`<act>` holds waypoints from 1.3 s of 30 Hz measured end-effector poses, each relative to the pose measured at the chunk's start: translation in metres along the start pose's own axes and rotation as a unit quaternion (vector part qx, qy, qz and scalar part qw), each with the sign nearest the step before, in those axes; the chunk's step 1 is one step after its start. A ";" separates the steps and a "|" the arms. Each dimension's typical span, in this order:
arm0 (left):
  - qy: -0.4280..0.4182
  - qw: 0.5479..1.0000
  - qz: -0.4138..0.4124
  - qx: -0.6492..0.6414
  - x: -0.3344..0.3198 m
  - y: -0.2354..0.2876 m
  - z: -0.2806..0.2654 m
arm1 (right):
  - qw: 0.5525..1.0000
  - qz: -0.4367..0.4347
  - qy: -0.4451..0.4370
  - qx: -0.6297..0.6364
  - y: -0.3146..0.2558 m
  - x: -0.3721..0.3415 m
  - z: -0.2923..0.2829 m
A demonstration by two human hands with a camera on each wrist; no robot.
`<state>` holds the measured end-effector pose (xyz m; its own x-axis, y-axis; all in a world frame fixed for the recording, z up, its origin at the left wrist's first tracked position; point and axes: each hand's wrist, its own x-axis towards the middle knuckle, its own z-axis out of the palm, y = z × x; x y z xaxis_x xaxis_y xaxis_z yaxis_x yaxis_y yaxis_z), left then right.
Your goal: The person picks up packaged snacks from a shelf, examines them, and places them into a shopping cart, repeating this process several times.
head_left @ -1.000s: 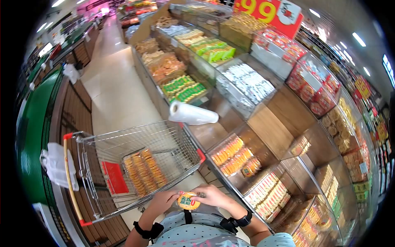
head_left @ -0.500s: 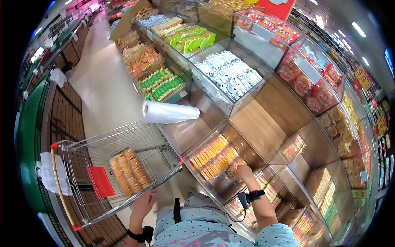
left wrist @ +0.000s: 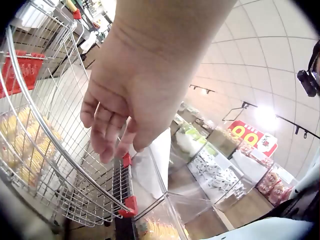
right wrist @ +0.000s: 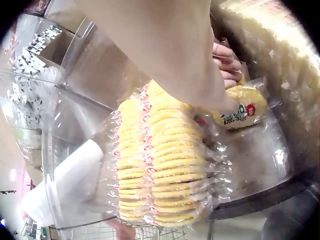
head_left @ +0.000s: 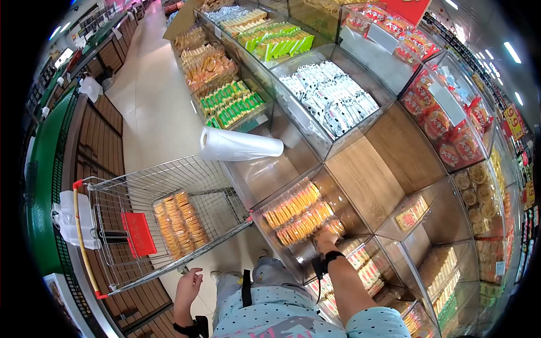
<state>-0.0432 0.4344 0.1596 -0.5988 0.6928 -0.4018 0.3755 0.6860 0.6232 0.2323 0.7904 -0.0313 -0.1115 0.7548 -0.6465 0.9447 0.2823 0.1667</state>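
Right wrist view: thumb of the right hand (right wrist: pixel 226 82) covers part of the print on the wrapped packet (right wrist: pixel 247 102); forearm (right wrist: pixel 155 40) hides the upper end of the biscuit rows (right wrist: pixel 175 165). Head view: red sign (head_left: pixel 407 7) cut by top edge; lettering on red panel (head_left: pixel 138 234) illegible; far-right shelf goods (head_left: pixel 525 169) too small to identify. Left wrist view: shopping cart (head_left: pixel 180 259) runs off left edge.

A red sign (left wrist: pixel 251 138) reads yellow "99".
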 end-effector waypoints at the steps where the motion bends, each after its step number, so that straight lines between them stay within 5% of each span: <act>1: 0.001 1.000 0.008 -0.006 0.002 0.002 0.003 | 1.000 0.025 0.001 0.016 -0.003 0.006 0.004; 4: -0.001 1.000 0.015 -0.011 0.004 0.003 0.009 | 0.997 0.074 -0.007 0.015 -0.011 0.000 -0.002; 11: 0.003 1.000 0.011 0.001 0.009 0.006 0.010 | 0.995 -0.026 -0.096 0.025 -0.022 -0.038 0.029; 23: -0.005 1.000 0.013 0.010 0.019 -0.008 0.004 | 0.988 0.083 -0.051 0.120 -0.024 0.005 0.073; 33: -0.044 0.998 -0.013 0.045 0.027 -0.012 0.004 | 0.994 0.053 -0.024 0.088 -0.038 0.008 0.070; 37: -0.046 0.998 0.000 0.042 0.027 -0.008 0.001 | 0.983 0.043 -0.169 0.050 -0.044 -0.018 0.047; 39: -0.046 0.998 -0.003 0.033 0.027 -0.009 0.000 | 0.985 0.080 -0.148 0.041 -0.045 -0.026 0.043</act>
<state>-0.0628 0.4471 0.1425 -0.5356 0.7033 -0.4674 0.4185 0.7018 0.5765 0.2062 0.7327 -0.0535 0.1246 0.5763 -0.8077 0.9661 0.1150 0.2311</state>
